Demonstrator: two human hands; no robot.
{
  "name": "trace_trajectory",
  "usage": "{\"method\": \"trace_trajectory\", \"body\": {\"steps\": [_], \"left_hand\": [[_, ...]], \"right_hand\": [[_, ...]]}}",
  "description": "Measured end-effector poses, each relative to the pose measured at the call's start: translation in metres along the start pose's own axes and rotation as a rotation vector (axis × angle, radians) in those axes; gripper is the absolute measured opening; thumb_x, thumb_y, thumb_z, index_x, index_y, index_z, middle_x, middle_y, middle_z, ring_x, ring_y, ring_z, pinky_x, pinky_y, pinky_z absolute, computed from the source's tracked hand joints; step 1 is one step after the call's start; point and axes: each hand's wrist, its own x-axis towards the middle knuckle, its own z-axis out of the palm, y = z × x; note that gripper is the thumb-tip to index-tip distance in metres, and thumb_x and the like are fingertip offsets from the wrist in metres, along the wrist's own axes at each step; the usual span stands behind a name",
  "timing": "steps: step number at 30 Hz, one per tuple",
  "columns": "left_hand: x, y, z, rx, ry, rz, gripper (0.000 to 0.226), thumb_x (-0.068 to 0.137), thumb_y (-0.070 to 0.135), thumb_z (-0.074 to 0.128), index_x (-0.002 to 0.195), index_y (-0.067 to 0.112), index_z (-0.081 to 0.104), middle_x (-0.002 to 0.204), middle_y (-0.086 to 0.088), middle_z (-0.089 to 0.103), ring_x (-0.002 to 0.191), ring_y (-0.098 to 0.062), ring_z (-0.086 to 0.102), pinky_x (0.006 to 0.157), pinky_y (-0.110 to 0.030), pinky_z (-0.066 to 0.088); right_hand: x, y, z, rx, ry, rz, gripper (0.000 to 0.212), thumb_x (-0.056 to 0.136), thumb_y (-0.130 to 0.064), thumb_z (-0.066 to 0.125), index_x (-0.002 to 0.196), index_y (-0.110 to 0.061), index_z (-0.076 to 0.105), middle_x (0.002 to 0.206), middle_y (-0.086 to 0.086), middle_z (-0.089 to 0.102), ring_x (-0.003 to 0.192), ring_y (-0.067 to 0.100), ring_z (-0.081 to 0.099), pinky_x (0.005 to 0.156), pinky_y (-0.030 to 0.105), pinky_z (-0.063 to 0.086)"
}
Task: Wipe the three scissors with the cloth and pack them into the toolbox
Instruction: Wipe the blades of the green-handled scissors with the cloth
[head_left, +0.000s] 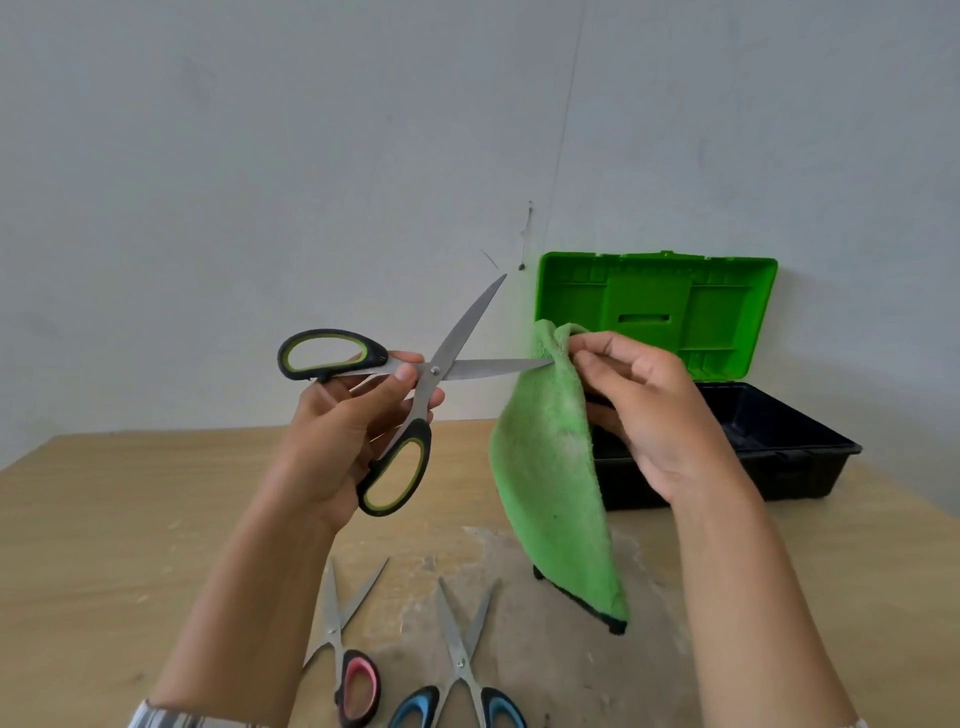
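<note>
I am on the first of the three pairs, the big scissors (415, 384) with the black and green handles, held up in the air above the tabletop (156, 493). My left hand (337, 431) has them near the pivot, the fingers (405, 371) curled tight around the shanks just behind the screw, and the blades stand spread wide apart, one pointing up and away, the other lying level toward my right.

My right hand (644, 410) pinches the green cloth (550, 467) between thumb and fingertips, closed over the tip of the level blade, with the rest of the cloth hanging loose below. So I judge the wiping is at one blade's end, and the other blade may yet need its turn.

The two smaller pairs, the pink-handled scissors (343, 649) and the blue-handled scissors (462, 670), lie on the tabletop near me, side by side and apart. The toolbox (779, 452) sits open at the back right, lid up; I can see nothing packed in the part of it that shows.

Next I should wipe the upper blade with the cloth folded over its edge, careful of the sharp side, then close the blades before setting the pair in the toolbox.
</note>
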Motion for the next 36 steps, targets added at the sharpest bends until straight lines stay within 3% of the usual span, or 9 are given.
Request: {"method": "trace_trajectory", "body": {"steps": [3, 5, 11, 15, 19, 23, 25, 28, 36], "left_hand": [[0.0, 0.0, 0.003, -0.016, 0.022, -0.001, 0.012, 0.086, 0.016, 0.064, 0.094, 0.014, 0.073, 0.085, -0.01, 0.077, 0.077, -0.015, 0.074, 0.065, -0.022, 0.059], [0.0, 0.0, 0.005, -0.029, 0.034, -0.01, 0.011, 0.088, 0.015, 0.063, 0.093, 0.014, 0.073, 0.084, -0.01, 0.077, 0.075, -0.014, 0.074, 0.06, -0.021, 0.057], [0.0, 0.002, 0.005, -0.077, 0.044, -0.039, 0.009, 0.089, 0.014, 0.063, 0.091, 0.014, 0.072, 0.083, -0.006, 0.077, 0.077, -0.013, 0.075, 0.058, -0.021, 0.056], [0.0, 0.005, 0.0, -0.083, 0.072, -0.042, 0.009, 0.088, 0.014, 0.065, 0.091, 0.013, 0.073, 0.087, -0.005, 0.077, 0.08, -0.014, 0.075, 0.061, -0.021, 0.058], [0.001, 0.009, -0.005, -0.08, 0.085, -0.032, 0.008, 0.089, 0.015, 0.065, 0.091, 0.014, 0.073, 0.086, -0.003, 0.077, 0.081, -0.014, 0.075, 0.06, -0.021, 0.057], [0.0, 0.012, -0.007, -0.082, 0.088, -0.026, 0.008, 0.089, 0.015, 0.064, 0.091, 0.015, 0.072, 0.084, -0.003, 0.077, 0.079, -0.013, 0.075, 0.06, -0.021, 0.057], [-0.001, 0.013, -0.008, -0.078, 0.084, -0.028, 0.009, 0.089, 0.015, 0.064, 0.091, 0.015, 0.072, 0.082, -0.004, 0.077, 0.078, -0.013, 0.075, 0.06, -0.021, 0.058], [-0.003, 0.015, -0.008, -0.054, 0.053, -0.045, 0.01, 0.088, 0.015, 0.063, 0.093, 0.013, 0.072, 0.083, -0.006, 0.077, 0.077, -0.014, 0.075, 0.063, -0.021, 0.059], [-0.006, 0.013, -0.002, 0.021, -0.049, -0.08, 0.021, 0.075, 0.018, 0.067, 0.095, 0.011, 0.072, 0.084, -0.006, 0.077, 0.076, -0.016, 0.076, 0.066, -0.024, 0.059]], "right_hand": [[-0.005, -0.005, -0.006, -0.093, -0.128, -0.004, 0.047, 0.071, -0.031, 0.082, 0.115, -0.021, 0.07, 0.11, -0.006, 0.078, 0.103, 0.01, 0.072, 0.093, 0.029, 0.056], [-0.007, -0.006, -0.005, -0.216, -0.161, -0.031, 0.063, 0.065, -0.022, 0.09, 0.122, -0.024, 0.065, 0.117, -0.01, 0.075, 0.106, 0.012, 0.072, 0.092, 0.034, 0.058], [-0.008, -0.011, -0.003, -0.369, -0.047, -0.17, 0.053, 0.086, 0.002, 0.074, 0.12, -0.036, 0.058, 0.1, -0.004, 0.079, 0.092, 0.011, 0.076, 0.087, 0.042, 0.061], [-0.012, -0.016, -0.007, -0.6, -0.058, -0.246, 0.043, 0.09, -0.008, 0.072, 0.11, -0.047, 0.068, 0.116, -0.019, 0.072, 0.112, -0.004, 0.063, 0.1, 0.028, 0.051], [-0.017, -0.021, -0.014, -0.8, -0.169, -0.18, 0.063, 0.084, -0.009, 0.079, 0.129, -0.05, 0.063, 0.133, -0.016, 0.065, 0.12, 0.002, 0.062, 0.11, 0.033, 0.047], [-0.017, -0.024, -0.019, -0.959, -0.1, -0.221, 0.034, 0.082, -0.016, 0.082, 0.107, -0.039, 0.076, 0.102, -0.013, 0.071, 0.09, -0.007, 0.063, 0.083, 0.01, 0.046], [-0.015, -0.022, -0.021, -0.96, -0.044, -0.258, 0.02, 0.08, -0.023, 0.083, 0.092, -0.038, 0.078, 0.088, -0.013, 0.069, 0.079, -0.002, 0.062, 0.073, 0.021, 0.052], [-0.011, -0.015, -0.025, -0.962, 0.014, -0.288, 0.01, 0.08, -0.031, 0.082, 0.088, -0.033, 0.075, 0.096, -0.011, 0.057, 0.092, 0.009, 0.056, 0.077, 0.032, 0.047], [-0.004, -0.001, -0.015, -0.6, 0.216, -0.21, 0.017, 0.084, -0.036, 0.079, 0.087, -0.023, 0.068, 0.076, -0.006, 0.078, 0.076, 0.021, 0.075, 0.077, 0.043, 0.061]]}}
